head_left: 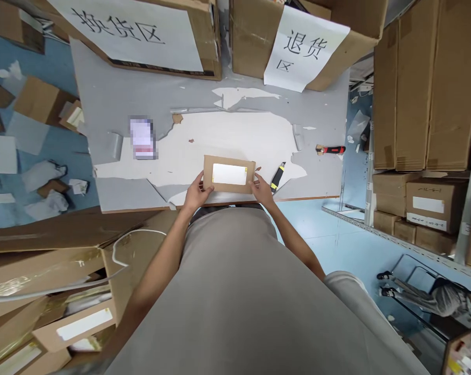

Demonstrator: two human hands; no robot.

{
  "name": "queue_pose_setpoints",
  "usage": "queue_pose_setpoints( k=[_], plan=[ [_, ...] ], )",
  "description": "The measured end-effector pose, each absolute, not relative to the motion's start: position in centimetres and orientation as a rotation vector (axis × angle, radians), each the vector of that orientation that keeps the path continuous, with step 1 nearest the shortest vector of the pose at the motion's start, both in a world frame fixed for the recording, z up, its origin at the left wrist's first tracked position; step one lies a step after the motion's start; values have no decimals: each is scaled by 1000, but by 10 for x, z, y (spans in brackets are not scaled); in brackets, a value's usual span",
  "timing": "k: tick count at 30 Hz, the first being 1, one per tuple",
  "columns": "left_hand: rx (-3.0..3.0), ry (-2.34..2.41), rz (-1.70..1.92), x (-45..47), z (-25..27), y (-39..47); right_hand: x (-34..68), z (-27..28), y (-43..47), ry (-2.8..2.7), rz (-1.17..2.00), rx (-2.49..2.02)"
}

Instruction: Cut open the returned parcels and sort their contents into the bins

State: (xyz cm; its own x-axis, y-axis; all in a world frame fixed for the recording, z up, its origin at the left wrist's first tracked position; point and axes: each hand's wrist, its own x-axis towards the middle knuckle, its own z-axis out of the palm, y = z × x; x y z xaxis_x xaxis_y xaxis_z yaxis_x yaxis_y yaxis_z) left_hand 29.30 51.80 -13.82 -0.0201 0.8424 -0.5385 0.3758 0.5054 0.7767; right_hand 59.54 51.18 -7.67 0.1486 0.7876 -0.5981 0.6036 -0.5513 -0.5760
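A small brown cardboard box (pixel 209 174) with a white label on its top face is held at the table's near edge. My left hand (pixel 197 194) grips its left side, thumb on the top face near the corner. On the opposite side, my right hand (pixel 262 189) holds the right end the same way, thumb at the front corner. Just right of that hand lies a black and yellow utility knife (pixel 277 177). Farther right is a red and black cutter (pixel 333 150). A phone-like item (pixel 142 137), blurred out, lies to the left.
Two large cartons with handwritten paper signs, one left (pixel 208 31) and one right (pixel 251 41), stand along the back of the grey table (pixel 317 114). An open carton (pixel 114 271) of boxes is at lower left. Shelved cartons (pixel 411 94) rise at right; a person (pixel 442 302) sits at lower right.
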Motion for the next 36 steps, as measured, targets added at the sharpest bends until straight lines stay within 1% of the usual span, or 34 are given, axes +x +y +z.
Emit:
queue_pose_setpoints(
  k=[3, 7, 11, 13, 14, 18, 21, 25, 29, 33, 36],
  plan=[
    [1144, 1603, 604, 298, -130, 531, 601, -86, 516, -1323, 1300, -2157],
    [1190, 1620, 727, 296, -125, 539, 599, -89, 511, -1319, 1210, -1959],
    [1114, 1692, 518, 296, -128, 534, 609, -95, 502, -1394, 1288, -1942],
    [1083, 1695, 446, 296, -129, 529, 622, -99, 501, -1452, 1306, -2026],
    [1075, 1689, 436, 295, -130, 527, 631, -101, 502, -1447, 1265, -2121],
    [1058, 1676, 463, 292, -126, 521, 666, -112, 512, -1096, 961, -2676],
    [1048, 1701, 553, 291, -118, 520, 683, -121, 523, -989, 910, -2800],
    [1118, 1675, 695, 297, -102, 525, 689, -127, 537, -1065, 939, -2791],
    [1306, 1567, 692, 300, -90, 532, 686, -118, 544, -1146, 1036, -2700],
    [1355, 1527, 680, 298, -95, 538, 671, -87, 546, -1256, 1246, -2339],
    [1328, 1517, 684, 297, -104, 541, 647, -48, 551, -1533, 1229, -2169]
  ],
)
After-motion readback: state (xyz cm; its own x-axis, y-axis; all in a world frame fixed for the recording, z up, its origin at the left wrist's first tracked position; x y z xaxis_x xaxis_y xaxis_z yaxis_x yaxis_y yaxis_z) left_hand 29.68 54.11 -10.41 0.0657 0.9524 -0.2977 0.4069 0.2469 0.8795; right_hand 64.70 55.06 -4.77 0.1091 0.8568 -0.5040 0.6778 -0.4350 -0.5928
